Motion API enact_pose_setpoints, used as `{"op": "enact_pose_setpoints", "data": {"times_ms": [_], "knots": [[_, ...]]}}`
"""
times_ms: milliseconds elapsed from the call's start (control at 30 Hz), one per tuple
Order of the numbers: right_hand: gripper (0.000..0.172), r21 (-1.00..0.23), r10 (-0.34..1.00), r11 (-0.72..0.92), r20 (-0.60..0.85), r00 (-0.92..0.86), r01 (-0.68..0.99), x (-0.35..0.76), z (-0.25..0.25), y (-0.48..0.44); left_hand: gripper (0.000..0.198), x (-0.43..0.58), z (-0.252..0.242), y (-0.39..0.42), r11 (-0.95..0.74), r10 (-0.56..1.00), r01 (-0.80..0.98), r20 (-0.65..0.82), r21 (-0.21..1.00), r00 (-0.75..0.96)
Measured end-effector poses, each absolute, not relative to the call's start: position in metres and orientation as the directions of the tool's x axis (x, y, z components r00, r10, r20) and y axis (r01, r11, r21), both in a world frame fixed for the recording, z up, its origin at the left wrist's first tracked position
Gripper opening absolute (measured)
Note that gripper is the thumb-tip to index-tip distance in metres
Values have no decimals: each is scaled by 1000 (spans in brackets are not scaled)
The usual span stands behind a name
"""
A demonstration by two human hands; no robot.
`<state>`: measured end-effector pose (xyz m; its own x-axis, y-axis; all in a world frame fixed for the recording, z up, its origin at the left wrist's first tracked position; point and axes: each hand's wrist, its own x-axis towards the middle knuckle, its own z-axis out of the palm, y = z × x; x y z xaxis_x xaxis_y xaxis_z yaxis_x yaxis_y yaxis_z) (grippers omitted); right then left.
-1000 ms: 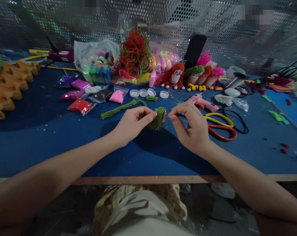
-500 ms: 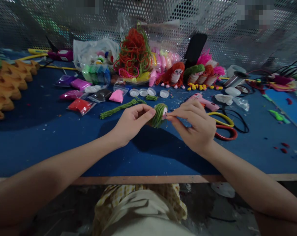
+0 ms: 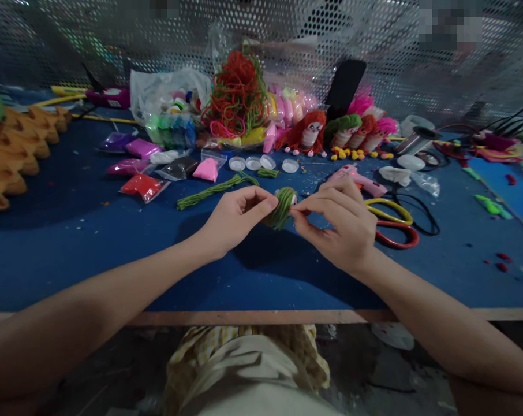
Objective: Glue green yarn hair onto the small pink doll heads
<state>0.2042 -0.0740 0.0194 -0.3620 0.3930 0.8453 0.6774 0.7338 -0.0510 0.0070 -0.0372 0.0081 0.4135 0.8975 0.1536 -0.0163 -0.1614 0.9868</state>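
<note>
Between my hands, above the blue table, is a small doll head (image 3: 280,209) wrapped in green yarn, with a bit of its pale face showing on the right side. My left hand (image 3: 241,218) grips it from the left between thumb and fingers. The thumb and forefinger of my right hand (image 3: 340,222) are pinched together at the face side; whatever lies between those fingertips is too small or hidden to make out. A bundle of green yarn (image 3: 213,189) lies on the table beyond my left hand. Just beyond my right hand rests a pink glue gun (image 3: 360,179).
Scissors (image 3: 398,234) with red and yellow handles lie right of my right hand. White caps (image 3: 290,166) and bags of coloured clay (image 3: 142,186) are spread ahead. Finished yarn dolls (image 3: 312,134) stand behind, beside a red and green yarn heap (image 3: 238,95). An orange egg tray (image 3: 10,156) is at left.
The doll head has turned in my left hand, so less of its pale face shows. My right fingertips have moved slightly left, closer against it.
</note>
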Motion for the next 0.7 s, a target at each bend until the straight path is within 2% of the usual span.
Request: {"op": "enact_pose_setpoints", "data": {"times_ms": [100, 233, 333, 433, 533, 700], "knots": [[13, -114, 418, 771, 832, -364, 627, 206, 19, -74, 19, 7, 7, -37, -114, 901, -52, 126, 992, 415], [7, -356, 520, 762, 834, -185, 540, 210, 12, -73, 22, 8, 6, -36, 2, 918, -140, 54, 990, 392], [20, -497, 600, 702, 798, -47, 510, 213, 8, -70, 26, 9, 8, -35, 73, 920, -180, 4, 981, 393], [31, -568, 660, 646, 751, 1, 510, 214, 10, -69, 26, 8, 10, -35, 121, 909, -197, -28, 973, 416], [33, -561, 693, 593, 721, -13, 577, 215, 14, -69, 25, 7, 10, -36, 116, 904, -194, -22, 974, 426], [12, -385, 588, 650, 801, -114, 655, 213, 18, -68, 26, 6, 10, -36, 80, 906, -165, -2, 983, 423]]}}
